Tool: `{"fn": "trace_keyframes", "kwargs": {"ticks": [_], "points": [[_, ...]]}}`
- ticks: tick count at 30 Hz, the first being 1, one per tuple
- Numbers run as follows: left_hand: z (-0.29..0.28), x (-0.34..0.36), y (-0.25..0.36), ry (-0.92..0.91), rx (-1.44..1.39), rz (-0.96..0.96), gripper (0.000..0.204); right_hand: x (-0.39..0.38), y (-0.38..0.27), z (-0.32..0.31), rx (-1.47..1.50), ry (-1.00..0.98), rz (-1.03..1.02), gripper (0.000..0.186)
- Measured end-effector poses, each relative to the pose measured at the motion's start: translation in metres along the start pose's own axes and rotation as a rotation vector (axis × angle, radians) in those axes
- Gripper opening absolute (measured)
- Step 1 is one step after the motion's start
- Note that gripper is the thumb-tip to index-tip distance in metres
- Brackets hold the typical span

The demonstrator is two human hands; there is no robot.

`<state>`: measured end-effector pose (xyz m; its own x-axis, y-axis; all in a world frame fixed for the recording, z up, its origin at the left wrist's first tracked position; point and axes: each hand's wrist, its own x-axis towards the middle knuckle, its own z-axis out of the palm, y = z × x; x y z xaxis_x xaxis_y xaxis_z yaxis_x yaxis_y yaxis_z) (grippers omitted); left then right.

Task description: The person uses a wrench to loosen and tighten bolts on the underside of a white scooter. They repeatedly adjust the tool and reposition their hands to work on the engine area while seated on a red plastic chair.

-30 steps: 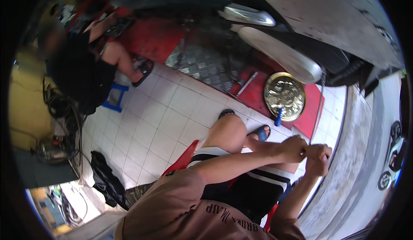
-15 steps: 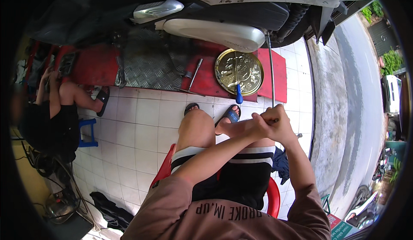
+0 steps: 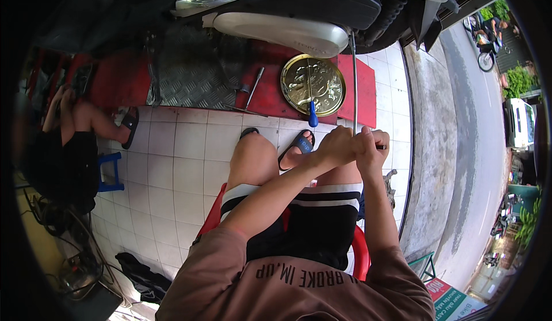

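Both hands grip the handle end of a long thin metal T-handle wrench (image 3: 354, 85). My left hand (image 3: 337, 147) is closed on the handle's left side, and my right hand (image 3: 371, 148) wraps its right side, where a dark tip pokes out. The shaft runs away from me to the underside of the motorbike, by the rear end of a silver cover (image 3: 276, 33); its far tip is hidden there. Left of the shaft, a round gold tray (image 3: 293, 96) rests on the red lift platform (image 3: 359, 91). A blue-handled screwdriver (image 3: 313, 114) lies across the tray, its handle over the near rim.
A metal wrench (image 3: 255, 88) lies on the platform left of the tray. Another person (image 3: 63, 160) sits at the far left near a blue stool (image 3: 109, 171). I sit on a red chair (image 3: 361, 252) over white tiles. A road (image 3: 466, 148) runs along the right.
My hands have shifted from overlapping to side by side on the handle, the left one moving left. The view has shifted slightly. A motorbike rider has appeared on the road.
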<state>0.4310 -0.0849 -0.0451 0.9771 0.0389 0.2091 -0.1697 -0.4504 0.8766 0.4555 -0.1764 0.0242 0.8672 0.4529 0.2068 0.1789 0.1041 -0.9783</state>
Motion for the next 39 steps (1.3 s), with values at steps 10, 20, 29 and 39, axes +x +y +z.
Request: {"fn": "trace_keyframes", "kwargs": {"ticks": [10,20,29,39], "points": [[-0.018,-0.012,0.026,0.283,-0.527,0.169,0.011,0.015,-0.046,0.038,-0.327,-0.259,0.048,0.046],[-0.004,-0.009,0.019,0.170,-0.564,0.116,0.018,0.021,-0.045,0.024,-0.506,-0.362,0.043,0.048],[0.018,-0.002,0.017,0.132,-0.475,0.111,0.022,0.032,-0.053,0.031,-0.805,-0.572,-0.097,0.035],[0.011,-0.014,0.020,0.181,-0.433,0.100,0.025,0.022,-0.044,0.065,-0.675,-0.379,-0.180,0.033]]}}
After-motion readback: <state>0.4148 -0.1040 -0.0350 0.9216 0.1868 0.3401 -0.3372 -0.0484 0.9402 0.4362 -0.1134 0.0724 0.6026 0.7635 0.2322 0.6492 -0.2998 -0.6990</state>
